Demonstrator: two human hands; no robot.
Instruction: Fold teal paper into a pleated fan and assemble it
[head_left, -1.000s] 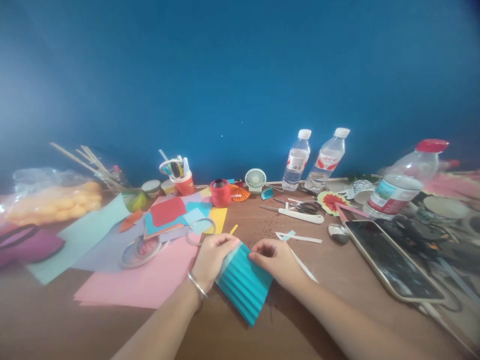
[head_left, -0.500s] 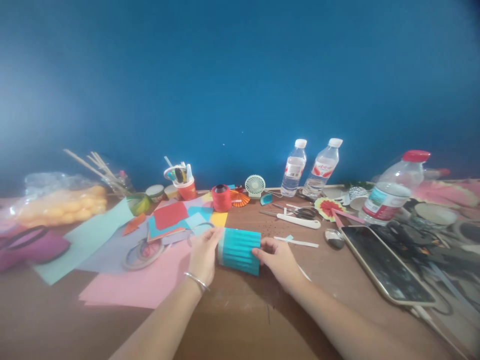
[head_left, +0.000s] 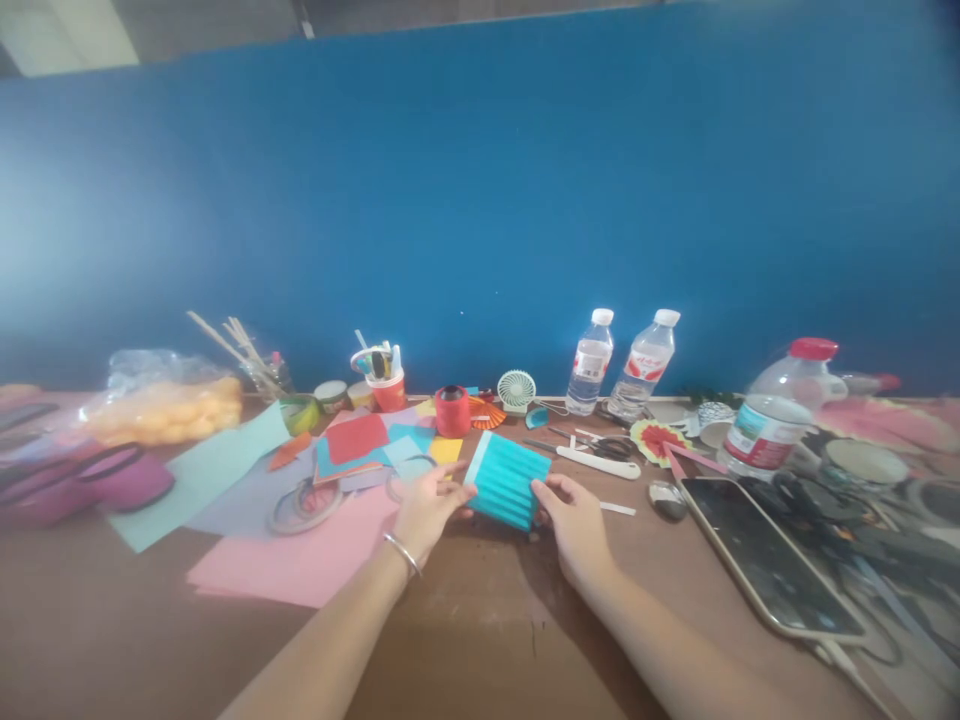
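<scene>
1. Tabletop (head_left: 465, 650), brown and smooth, spans the lower half of the frame; a soft shadow lies on it beside the right forearm.
2. Wall (head_left: 450, 200), plain blue, rises behind the far edge of the tabletop. A grey band (head_left: 225, 35) borders it along the top, with a pale patch (head_left: 71, 35) in the upper left corner.
3. Left side: a clear bag (head_left: 172, 405) with yellow-orange contents rests near the wall; pink paper (head_left: 300, 555) lies flat nearer the viewer, with other coloured sheets behind it.
4. Middle distance: a red-and-white cup (head_left: 388, 393) filled with small implements, a red roll (head_left: 452, 413) and a pale round fan (head_left: 516, 391) stand near the far edge.
5. Right side: a white-handled tool (head_left: 598, 462) lies in front of two white-capped bottles (head_left: 590, 365); a phone (head_left: 765, 550) lies screen upward at lower right.
6. Blue pleated paper (head_left: 510, 480), at the centre of the frame, is suspended between both hands, its ridges running from one hand toward the other.
7. Left hand (head_left: 426, 512), a bangle (head_left: 403, 553) at its wrist, pinches the paper's left side near the lower corner, beside a pale edge strip.
8. Right hand (head_left: 576, 525) grasps the right edge between thumb and fingers, partly hidden.
</scene>
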